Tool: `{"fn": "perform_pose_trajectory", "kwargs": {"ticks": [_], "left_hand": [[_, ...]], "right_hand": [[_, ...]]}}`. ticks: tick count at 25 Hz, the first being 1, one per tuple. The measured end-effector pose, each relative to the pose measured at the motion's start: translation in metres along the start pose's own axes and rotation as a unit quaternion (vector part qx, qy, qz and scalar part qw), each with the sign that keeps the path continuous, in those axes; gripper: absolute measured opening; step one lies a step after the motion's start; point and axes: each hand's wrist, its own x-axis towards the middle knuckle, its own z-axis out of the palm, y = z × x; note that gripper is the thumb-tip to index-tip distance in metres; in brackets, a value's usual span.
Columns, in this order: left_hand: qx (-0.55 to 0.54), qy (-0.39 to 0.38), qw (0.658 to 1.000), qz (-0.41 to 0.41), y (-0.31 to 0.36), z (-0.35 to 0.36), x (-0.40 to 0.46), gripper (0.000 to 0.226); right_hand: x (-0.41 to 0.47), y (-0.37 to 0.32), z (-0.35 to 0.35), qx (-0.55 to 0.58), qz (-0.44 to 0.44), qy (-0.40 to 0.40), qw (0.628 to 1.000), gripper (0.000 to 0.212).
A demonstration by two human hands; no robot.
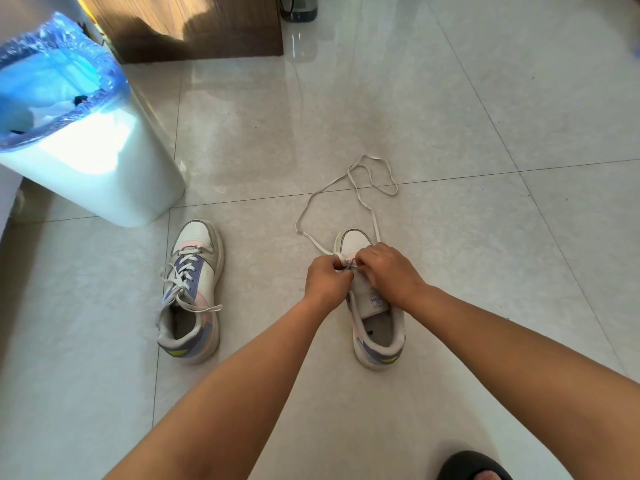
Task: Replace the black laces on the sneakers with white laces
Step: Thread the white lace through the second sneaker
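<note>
My left hand (327, 277) and right hand (388, 268) meet over the right sneaker (375, 327), toe pointing away from me, fingers pinched on the white lace (360, 199) near the toe eyelets (its slack loops on the floor beyond the toe). The left sneaker (192, 292) is already laced white.

Hands (360, 271) hide the sneaker's (377, 327) lower eyelets.

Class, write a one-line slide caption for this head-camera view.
Both hands thread a white lace into the right sneaker; left sneaker already laced.
</note>
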Motion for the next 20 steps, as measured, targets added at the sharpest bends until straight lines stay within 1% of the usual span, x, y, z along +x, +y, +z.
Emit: {"fn": "perform_pose_trajectory", "kwargs": {"ticks": [2,5,7,8,9,11,12,13,14,15,16,17,18,19,20], "left_hand": [[-0.028,-0.003,1.0,-0.011,-0.001,-0.001,0.0,0.012],[-0.058,-0.002,0.998,-0.028,-0.001,0.001,-0.003,0.019],[-0.076,-0.002,0.996,-0.037,-0.001,0.001,-0.003,0.021],[-0.079,-0.003,0.996,-0.04,0.0,0.001,-0.002,0.021],[-0.079,-0.004,0.996,-0.037,0.0,0.001,-0.002,0.019],[-0.033,0.005,0.999,-0.009,0.001,0.003,-0.006,0.011],[0.017,0.027,0.999,0.024,0.001,0.007,-0.012,0.017],[0.064,0.044,0.995,0.06,-0.004,0.012,-0.02,0.028],[0.107,0.055,0.988,0.092,-0.009,0.016,-0.03,0.041],[0.142,0.06,0.983,0.102,-0.013,0.019,-0.04,0.051],[0.189,0.062,0.975,0.099,-0.015,0.019,-0.047,0.058],[0.264,0.063,0.955,0.117,-0.018,0.018,-0.051,0.056],[0.361,0.052,0.918,0.159,-0.02,0.018,-0.053,0.048],[0.452,0.018,0.869,0.203,-0.018,0.017,-0.054,0.038],[0.506,-0.032,0.834,0.216,-0.015,0.016,-0.055,0.034]], "right_hand": [[0.004,0.004,0.006,-0.005,0.029,-0.031,0.999,0.011],[0.009,0.003,0.012,-0.019,0.045,-0.055,0.997,0.016],[0.011,-0.004,0.011,-0.045,0.025,-0.027,0.998,0.011],[0.01,-0.01,0.009,-0.062,0.008,-0.023,0.998,0.016],[0.008,-0.014,0.009,-0.099,-0.001,-0.019,0.995,0.025],[0.01,-0.024,0.009,-0.126,0.039,-0.008,0.991,0.033],[0.011,-0.026,0.009,-0.143,0.045,0.002,0.989,0.032],[0.013,-0.026,0.012,-0.141,0.051,0.001,0.989,0.027],[0.014,-0.024,0.014,-0.127,0.063,-0.017,0.99,0.019],[0.015,-0.021,0.017,-0.118,0.085,-0.038,0.989,0.014],[0.014,-0.016,0.022,-0.125,0.089,-0.049,0.987,0.02],[0.012,-0.012,0.026,-0.119,0.081,-0.05,0.988,0.024],[0.01,-0.011,0.028,-0.11,0.076,-0.049,0.99,0.025],[0.009,-0.011,0.028,-0.11,0.074,-0.047,0.99,0.026],[0.009,-0.013,0.028,-0.112,0.074,-0.048,0.99,0.026]]}}
